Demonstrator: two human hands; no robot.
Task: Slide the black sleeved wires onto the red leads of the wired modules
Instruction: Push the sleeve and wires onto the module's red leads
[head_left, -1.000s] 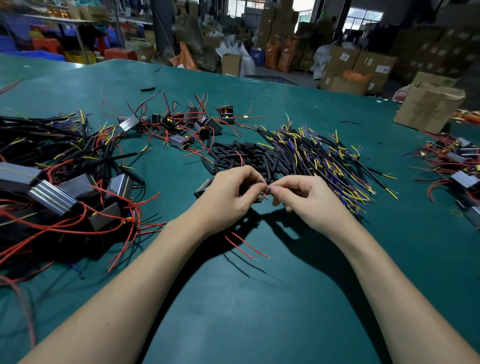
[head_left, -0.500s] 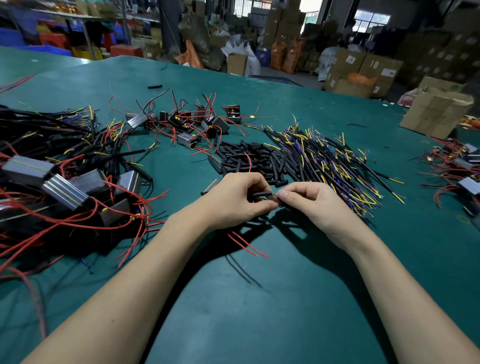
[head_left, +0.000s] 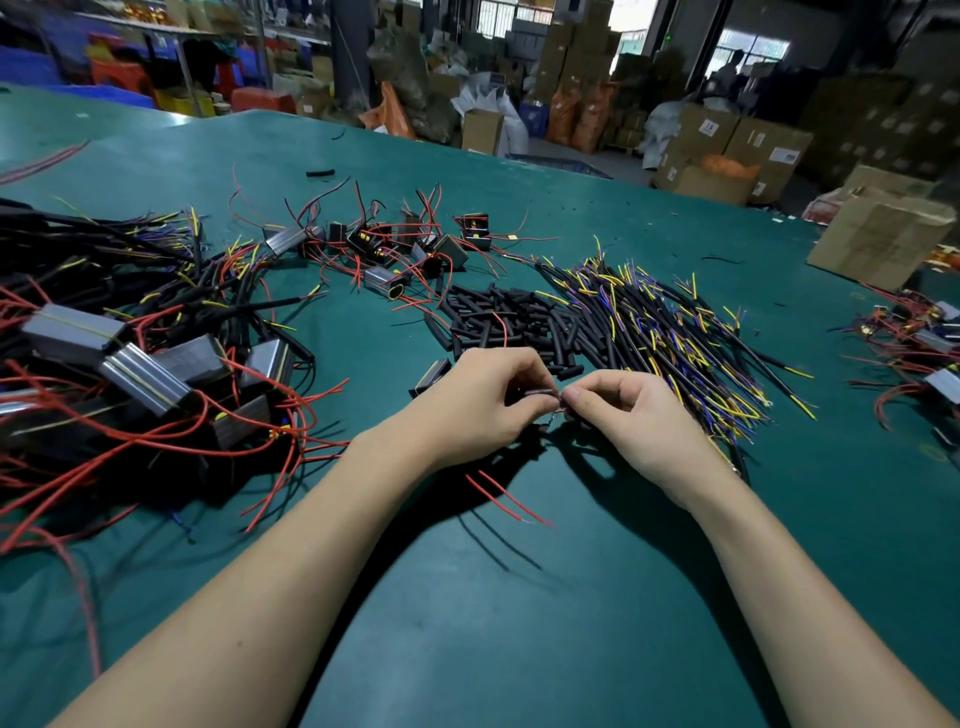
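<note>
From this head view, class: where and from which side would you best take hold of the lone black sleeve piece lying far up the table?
Pinch the lone black sleeve piece at its middle, coming from above; it lies flat, apart from the piles, on the green table.

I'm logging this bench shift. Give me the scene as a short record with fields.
surface: green table
left hand: pinches a small dark piece at its fingertips
right hand: pinches the same joint from the other side
behind hands: short black sleeves
right of those: black sleeved wires
left: wired modules with red leads
</note>
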